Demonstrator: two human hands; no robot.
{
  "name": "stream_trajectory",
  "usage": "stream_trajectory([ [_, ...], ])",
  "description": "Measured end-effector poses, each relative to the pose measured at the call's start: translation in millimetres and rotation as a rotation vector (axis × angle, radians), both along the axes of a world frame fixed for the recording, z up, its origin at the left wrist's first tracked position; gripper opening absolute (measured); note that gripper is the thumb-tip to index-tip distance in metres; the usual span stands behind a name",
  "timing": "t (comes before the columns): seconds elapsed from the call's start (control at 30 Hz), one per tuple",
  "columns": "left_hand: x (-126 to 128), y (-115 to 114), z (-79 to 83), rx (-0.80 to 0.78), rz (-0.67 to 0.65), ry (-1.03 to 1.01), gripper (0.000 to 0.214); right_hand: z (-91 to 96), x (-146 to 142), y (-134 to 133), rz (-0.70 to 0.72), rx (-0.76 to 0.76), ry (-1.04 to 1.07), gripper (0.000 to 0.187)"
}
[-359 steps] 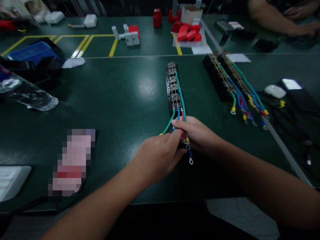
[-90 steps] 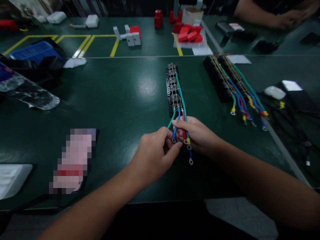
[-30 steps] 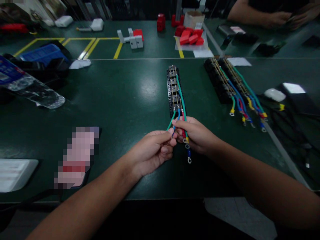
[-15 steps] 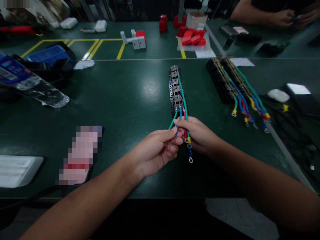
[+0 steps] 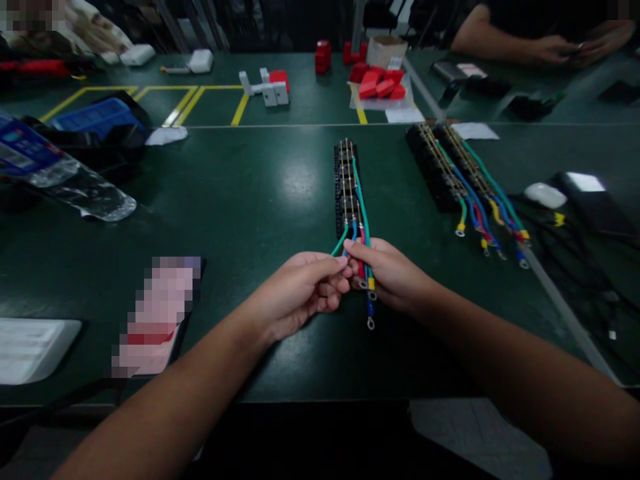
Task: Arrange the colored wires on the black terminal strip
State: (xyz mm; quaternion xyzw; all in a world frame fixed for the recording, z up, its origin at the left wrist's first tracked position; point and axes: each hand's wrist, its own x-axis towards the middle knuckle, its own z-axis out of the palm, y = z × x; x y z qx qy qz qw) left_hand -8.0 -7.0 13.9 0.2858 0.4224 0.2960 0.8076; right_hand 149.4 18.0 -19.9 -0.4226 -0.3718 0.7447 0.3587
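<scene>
A long black terminal block [image 5: 341,200] with brass-coloured bars lies lengthwise ahead of my hands. Green, blue and red wires run from its near end toward me. My left hand [image 5: 310,293] is closed in a pinch at the blue wire [image 5: 355,230], and the shorter green wire [image 5: 340,241] disappears behind its fingers. Closed around the wire bundle from the right is my right hand [image 5: 393,272], its thumb lying near the blue wire. Below the fingers hang ring terminals [image 5: 371,324], some with yellow or blue sleeves. The fingers hide part of the wires.
Two similar wired blocks [image 5: 434,167] lie to the right, near black cables [image 5: 565,247]. A phone [image 5: 165,313], a plastic bottle [image 5: 95,190] and a blue bin [image 5: 95,117] are on the left. Red parts [image 5: 383,85] lie at the back. Another person's hands [image 5: 570,50] show at upper right.
The view has shifted slightly, so most things sit a little lower and further left. Both hands keep nearly the same grip on the wires.
</scene>
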Motion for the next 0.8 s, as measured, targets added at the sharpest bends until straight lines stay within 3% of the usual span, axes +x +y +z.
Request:
stream_trajectory([
  [0.27, -5.7, 0.7, -7.6, 0.407, -0.149, 0.440, 0.013, 0.9, -1.0, 1.3, -0.016, -0.028, -0.074, 0.026],
  [0.37, -4.4, -1.4, -9.8, 0.544, -0.139, 0.578, 0.013, 0.7, -1.2, 0.9, -0.009, -0.018, -0.074, 0.025],
  [0.57, -7.2, -3.5, -17.5, 0.530, -0.202, 0.434, 0.022, -2.2, -0.1, 0.2, -0.022, 0.026, -0.076, 0.028],
  [0.8, -5.6, -4.8, -17.4, 0.454, -0.159, 0.336, 0.021, 4.1, -0.3, 1.1, -0.016, 0.017, -0.080, 0.031],
])
